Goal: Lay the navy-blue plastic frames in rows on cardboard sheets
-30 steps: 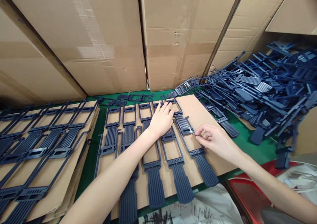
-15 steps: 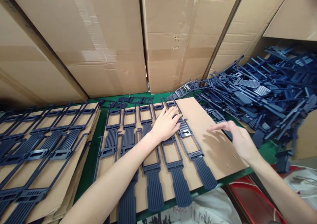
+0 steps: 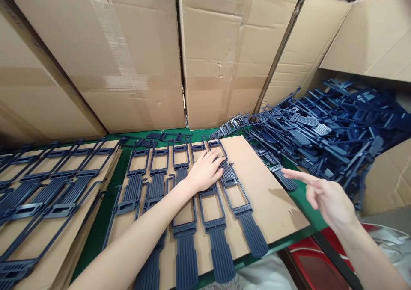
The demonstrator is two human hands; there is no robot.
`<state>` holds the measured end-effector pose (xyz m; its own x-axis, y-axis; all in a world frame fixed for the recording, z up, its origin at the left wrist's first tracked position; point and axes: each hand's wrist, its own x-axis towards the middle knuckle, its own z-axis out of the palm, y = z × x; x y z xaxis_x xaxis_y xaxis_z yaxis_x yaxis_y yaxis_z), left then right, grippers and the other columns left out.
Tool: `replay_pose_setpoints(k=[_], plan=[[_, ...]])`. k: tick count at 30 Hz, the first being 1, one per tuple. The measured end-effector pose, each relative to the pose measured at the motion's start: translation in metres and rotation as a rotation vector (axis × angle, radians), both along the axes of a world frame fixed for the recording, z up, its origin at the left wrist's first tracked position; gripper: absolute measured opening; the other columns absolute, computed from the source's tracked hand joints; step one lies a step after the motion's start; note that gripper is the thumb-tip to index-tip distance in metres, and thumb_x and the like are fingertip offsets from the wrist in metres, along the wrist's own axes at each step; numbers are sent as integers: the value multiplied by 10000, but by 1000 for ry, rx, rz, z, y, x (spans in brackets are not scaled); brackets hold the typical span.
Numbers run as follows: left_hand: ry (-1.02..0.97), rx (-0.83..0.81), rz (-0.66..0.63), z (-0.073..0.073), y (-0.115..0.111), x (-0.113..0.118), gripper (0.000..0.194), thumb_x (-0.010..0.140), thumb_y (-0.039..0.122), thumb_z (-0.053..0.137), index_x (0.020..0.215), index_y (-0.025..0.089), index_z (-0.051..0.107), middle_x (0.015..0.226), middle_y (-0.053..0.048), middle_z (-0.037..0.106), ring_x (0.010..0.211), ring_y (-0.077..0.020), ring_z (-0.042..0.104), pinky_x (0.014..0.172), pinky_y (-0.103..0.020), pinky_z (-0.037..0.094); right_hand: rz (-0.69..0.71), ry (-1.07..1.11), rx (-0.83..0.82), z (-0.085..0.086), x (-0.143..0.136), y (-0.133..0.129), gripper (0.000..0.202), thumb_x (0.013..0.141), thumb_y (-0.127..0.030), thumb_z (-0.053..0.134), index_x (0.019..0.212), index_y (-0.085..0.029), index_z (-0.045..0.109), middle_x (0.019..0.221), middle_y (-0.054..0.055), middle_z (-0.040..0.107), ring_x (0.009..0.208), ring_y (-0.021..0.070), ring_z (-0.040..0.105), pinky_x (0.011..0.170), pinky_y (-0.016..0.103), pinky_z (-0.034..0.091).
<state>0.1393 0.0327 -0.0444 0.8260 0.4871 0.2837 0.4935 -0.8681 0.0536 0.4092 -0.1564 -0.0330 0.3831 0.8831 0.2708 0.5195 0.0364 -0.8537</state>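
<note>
Dark blue plastic frame pieces with ribbed paddle ends lie in rows on a flat cardboard sheet [image 3: 272,204]. My left hand [image 3: 207,170] rests palm down over the upper pieces near the right end of the row, fingers outstretched. Close by its fingertips is the rightmost frame piece [image 3: 240,200]. My right hand [image 3: 332,200] hovers off the sheet's right edge with nothing visible in it. Its index finger points left and the other fingers are bent. Near that fingertip, a loose frame piece [image 3: 285,179] lies at the edge of the pile.
A large heap of the same blue pieces [image 3: 321,123] spreads at the right. More pieces lie on stacked cardboard sheets [image 3: 93,208] at the left. Tall cardboard boxes [image 3: 218,67] line the back of the green tabletop [image 3: 308,191]. Something red [image 3: 314,255] stands below the front edge.
My right hand has moved right, away from over the sheet, and its index finger is now extended. My left hand stays on the pieces. The view has shifted slightly.
</note>
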Motion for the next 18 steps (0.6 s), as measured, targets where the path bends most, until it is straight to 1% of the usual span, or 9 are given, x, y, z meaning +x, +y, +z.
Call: replay_pose_setpoints(k=[1, 3, 5, 6, 8, 9, 11, 13, 18], plan=[[1, 2, -1, 0, 0, 0, 390, 962, 312, 405, 1310, 168, 505, 1409, -122, 464, 1372, -251, 334, 1131, -472, 256, 3, 87, 23, -1, -1, 1, 546, 883, -384, 353, 382, -234, 511, 1039, 84, 708, 941, 283, 650, 932, 444, 461], [3, 4, -1, 0, 0, 0, 392, 964, 311, 399, 1312, 165, 503, 1404, -119, 468, 1371, -254, 334, 1131, -472, 256, -29, 267, 84, -6, -2, 3, 432, 876, -385, 428, 517, -219, 603, 1027, 94, 705, 1084, 291, 593, 1024, 459, 383], [8, -1, -1, 0, 0, -1, 393, 964, 311, 397, 1314, 165, 501, 1402, -117, 470, 1373, -253, 330, 1132, -469, 253, -117, 352, 154, -11, -2, 5, 146, 798, -348, 593, 766, -218, 650, 1000, 72, 692, 1046, 266, 602, 994, 455, 404], [9, -6, 0, 1, 0, -1, 393, 963, 311, 396, 1314, 167, 500, 1401, -114, 471, 1374, -251, 328, 1133, -467, 251, -163, 379, 196, -13, -1, 6, 137, 725, -303, 676, 829, -229, 624, 963, 46, 676, 983, 245, 613, 944, 432, 438], [10, -11, 1, 1, 0, -1, 392, 964, 311, 391, 1315, 172, 498, 1400, -107, 473, 1374, -247, 327, 1136, -465, 246, -239, 411, 294, -16, 3, 8, 289, 590, -189, 747, 791, -244, 546, 839, -5, 604, 837, 198, 594, 821, 371, 472], [11, -12, 0, 1, 0, -1, 392, 964, 312, 389, 1316, 174, 496, 1400, -103, 474, 1373, -245, 328, 1137, -464, 244, -267, 416, 341, -17, 4, 8, 319, 556, -144, 741, 743, -247, 503, 776, -19, 552, 777, 182, 562, 767, 351, 466], [11, -13, -1, 1, 0, -1, 392, 965, 313, 387, 1317, 177, 494, 1397, -97, 478, 1371, -247, 329, 1137, -465, 243, -297, 405, 406, -16, 6, 7, 337, 549, -102, 710, 684, -255, 441, 695, -23, 459, 692, 173, 490, 681, 348, 434], [6, -14, -2, 1, 0, -1, 390, 962, 311, 393, 1314, 178, 496, 1388, -96, 487, 1369, -249, 331, 1135, -468, 246, -296, 380, 457, -15, 6, 6, 335, 559, -103, 705, 662, -256, 425, 657, -23, 417, 641, 170, 437, 621, 353, 393], [-10, -23, -8, 0, 0, -1, 385, 960, 306, 396, 1306, 173, 501, 1371, -105, 499, 1364, -253, 338, 1130, -472, 249, -206, 363, 469, -15, -2, 6, 341, 558, -105, 706, 558, -209, 382, 555, -51, 375, 571, 129, 371, 603, 322, 313]])
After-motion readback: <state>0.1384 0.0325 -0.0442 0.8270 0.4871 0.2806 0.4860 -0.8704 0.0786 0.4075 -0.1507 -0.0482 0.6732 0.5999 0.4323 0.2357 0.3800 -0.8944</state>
